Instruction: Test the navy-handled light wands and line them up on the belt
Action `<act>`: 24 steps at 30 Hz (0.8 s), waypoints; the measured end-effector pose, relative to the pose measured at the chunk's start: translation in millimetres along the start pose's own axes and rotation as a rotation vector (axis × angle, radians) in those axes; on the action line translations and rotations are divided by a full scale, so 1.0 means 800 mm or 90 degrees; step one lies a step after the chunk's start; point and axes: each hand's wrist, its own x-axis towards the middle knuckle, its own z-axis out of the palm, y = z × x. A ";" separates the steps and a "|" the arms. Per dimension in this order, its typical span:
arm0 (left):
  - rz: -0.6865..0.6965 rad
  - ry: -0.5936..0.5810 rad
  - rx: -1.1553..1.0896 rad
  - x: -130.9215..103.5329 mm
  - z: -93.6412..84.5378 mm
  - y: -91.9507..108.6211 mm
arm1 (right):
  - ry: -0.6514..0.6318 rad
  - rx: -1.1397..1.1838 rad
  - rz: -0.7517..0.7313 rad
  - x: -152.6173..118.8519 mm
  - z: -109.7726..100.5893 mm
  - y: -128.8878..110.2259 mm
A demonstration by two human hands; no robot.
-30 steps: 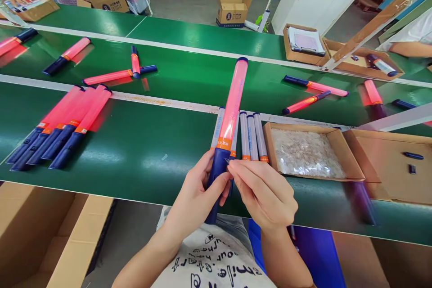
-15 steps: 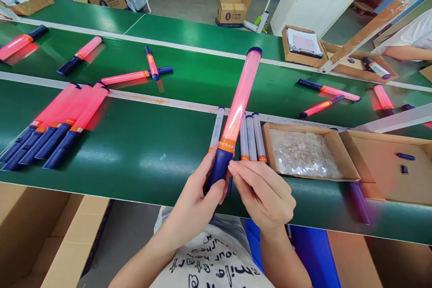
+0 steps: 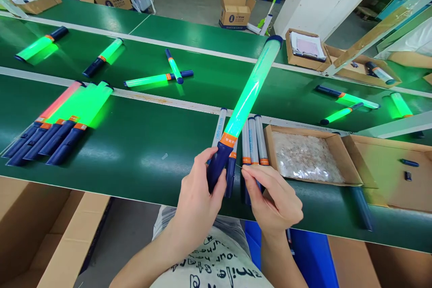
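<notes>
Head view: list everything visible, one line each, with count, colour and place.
Held wand: one, glowing green, navy handle, angled up over the belt.
Unlit wands: about four, pale tubes, lying behind the hands.
Wand row: about five, mostly green, one pink, near left of the belt.
Loose wands: several, green, scattered on the far lane.
Tray: one, cardboard, holds small pale bits, right of the hands.
Open box: one, cardboard, far right, a few dark bits inside.
Belt: green, across the view.
Floor carton: one, brown, beyond the belt.
Left hand: grips the held wand's handle.
Right hand: fingertips pinched, beside the handle; what it pinches is too small to tell.
</notes>
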 end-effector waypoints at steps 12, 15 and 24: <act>-0.016 -0.071 -0.078 0.004 -0.006 0.002 | -0.007 0.000 -0.021 0.003 0.000 -0.002; -0.074 -0.092 -0.179 0.007 -0.007 0.005 | -0.003 -0.014 -0.020 0.005 0.000 -0.002; -0.183 -0.132 -0.351 0.009 -0.010 0.021 | 0.007 -0.036 -0.039 0.009 -0.001 -0.004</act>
